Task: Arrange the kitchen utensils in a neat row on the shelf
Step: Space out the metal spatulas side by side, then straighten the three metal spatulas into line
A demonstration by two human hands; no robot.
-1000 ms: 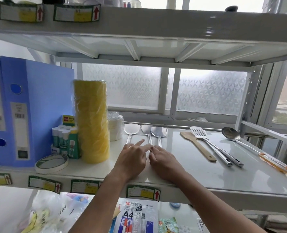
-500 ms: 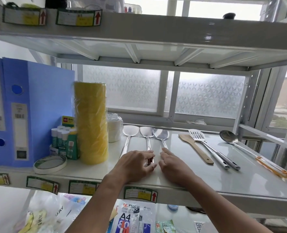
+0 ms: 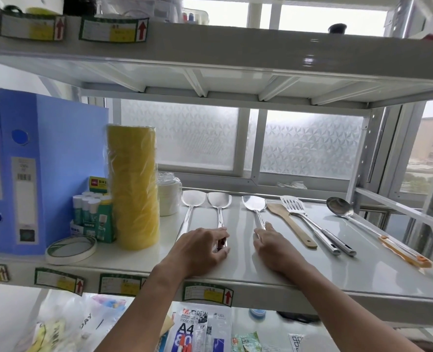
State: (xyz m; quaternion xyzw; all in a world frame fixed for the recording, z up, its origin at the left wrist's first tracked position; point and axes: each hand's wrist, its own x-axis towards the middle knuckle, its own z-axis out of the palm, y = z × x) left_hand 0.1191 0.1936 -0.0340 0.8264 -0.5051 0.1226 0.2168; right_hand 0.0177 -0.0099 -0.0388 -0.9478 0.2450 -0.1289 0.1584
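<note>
White metal shelving in front of a frosted window is the whole scene from the head camera, and the glossy white middle shelf [image 3: 362, 265] is where it's all happening. Using the tall yellow stack of tape rolls [image 3: 133, 185] as the landmark: right of it lie three shiny steel spatulas. The first steel spatula [image 3: 194, 199] and second steel spatula [image 3: 219, 200] sit just beside each other, blades toward the window, handles toward the shelf's front edge, pretty much parallel. The left hand [image 3: 202, 248] has its fingers curled around the second one's handle, so it's gripped. The third steel spatula [image 3: 253, 203] is further right, same heading but leaning a touch, and the right hand [image 3: 274, 246] rests on its handle with fingers loosely together; can't tell if it's really gripping or just nudging. Farther right again, the pale wooden spatula [image 3: 290, 224], the slotted steel turner [image 3: 312, 224] and the steel ladle with the orange handle [image 3: 378, 231] all slant, heads back toward the window and handles fanning away from the tape stack. I'd say roughly halfway: the three near the tape look lined up, the other three need straightening and even spacing.
</note>
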